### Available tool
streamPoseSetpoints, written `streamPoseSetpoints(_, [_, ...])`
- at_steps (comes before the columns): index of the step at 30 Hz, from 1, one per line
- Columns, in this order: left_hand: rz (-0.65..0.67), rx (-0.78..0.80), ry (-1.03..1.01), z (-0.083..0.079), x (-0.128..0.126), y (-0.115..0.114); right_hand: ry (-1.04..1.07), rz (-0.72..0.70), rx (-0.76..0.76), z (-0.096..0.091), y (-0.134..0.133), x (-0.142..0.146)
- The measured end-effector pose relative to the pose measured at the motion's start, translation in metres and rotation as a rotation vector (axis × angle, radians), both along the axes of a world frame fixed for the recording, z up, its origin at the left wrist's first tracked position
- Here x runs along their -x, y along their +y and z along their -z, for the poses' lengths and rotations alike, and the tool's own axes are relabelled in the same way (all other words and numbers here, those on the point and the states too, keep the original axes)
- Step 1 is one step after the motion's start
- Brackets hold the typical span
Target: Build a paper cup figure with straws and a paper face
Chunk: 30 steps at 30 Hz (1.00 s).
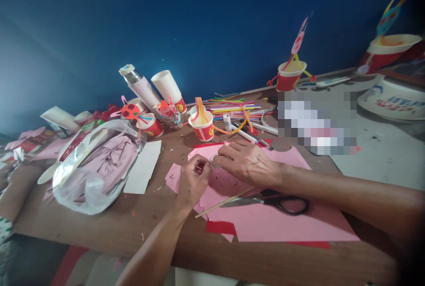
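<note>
Above a pink paper sheet (pixel 282 226), my two hands meet. My right hand (pixel 247 164) has its fingers closed on a small roll of clear tape (pixel 215 160), mostly hidden beneath them. Close against it on the left, my left hand (pixel 195 177) is curled, thumb and forefinger pinched near the tape's edge; what they hold is too small to make out. Black-handled scissors (pixel 292 204) lie on the pink paper below my right hand, with a thin wooden stick (pixel 222 203) across their blades. A red paper strip (pixel 221 227) rests near the sheet's lower left.
Behind my hands stands a red-and-white paper cup (pixel 202 131) with orange pipe cleaners. Markers (pixel 245 134) and coloured pipe cleaners (pixel 232 108) lie beyond. A clear plastic bag (pixel 89 199), stacked cups (pixel 168 86) and a thermos (pixel 146 93) occupy the left. A person's arm (pixel 20 188) shows far left.
</note>
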<state>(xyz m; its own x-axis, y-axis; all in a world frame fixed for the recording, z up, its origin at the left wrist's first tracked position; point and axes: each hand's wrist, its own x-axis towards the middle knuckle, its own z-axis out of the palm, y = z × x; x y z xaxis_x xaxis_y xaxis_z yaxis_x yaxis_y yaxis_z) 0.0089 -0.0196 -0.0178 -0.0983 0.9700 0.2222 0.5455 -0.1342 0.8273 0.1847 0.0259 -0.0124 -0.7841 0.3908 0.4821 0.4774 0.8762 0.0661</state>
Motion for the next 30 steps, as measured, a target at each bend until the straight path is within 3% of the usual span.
streamPoseSetpoints(3, [0.004,0.076,-0.169,0.0030,0.0016,0.0016,0.072,-0.014,0.064,0.0013,0.0012,0.0003])
streamPoseSetpoints(7, [0.021,0.268,-0.588,0.0035,0.0055,0.0046,0.321,-0.009,0.297,0.0004,0.0050,0.0002])
streamPoseSetpoints(10, [0.082,0.328,-0.740,0.0014,0.0082,0.0060,0.433,0.000,0.424,-0.0017,0.0067,0.0001])
streamPoseSetpoints(14, [0.144,0.323,-0.818,-0.0013,0.0085,0.0051,0.462,0.002,0.478,-0.0037,0.0067,0.0004])
streamPoseSetpoints(21, [0.167,0.348,-0.602,-0.0002,0.0070,0.0014,0.441,0.003,0.473,-0.0011,0.0077,0.0014])
streamPoseSetpoints(26, [0.186,0.347,-0.727,0.0008,0.0085,0.0040,0.467,-0.028,0.477,-0.0009,0.0071,0.0014])
streamPoseSetpoints(30, [0.234,0.320,-0.944,-0.0014,0.0100,0.0048,0.571,-0.035,0.601,-0.0040,0.0070,0.0015])
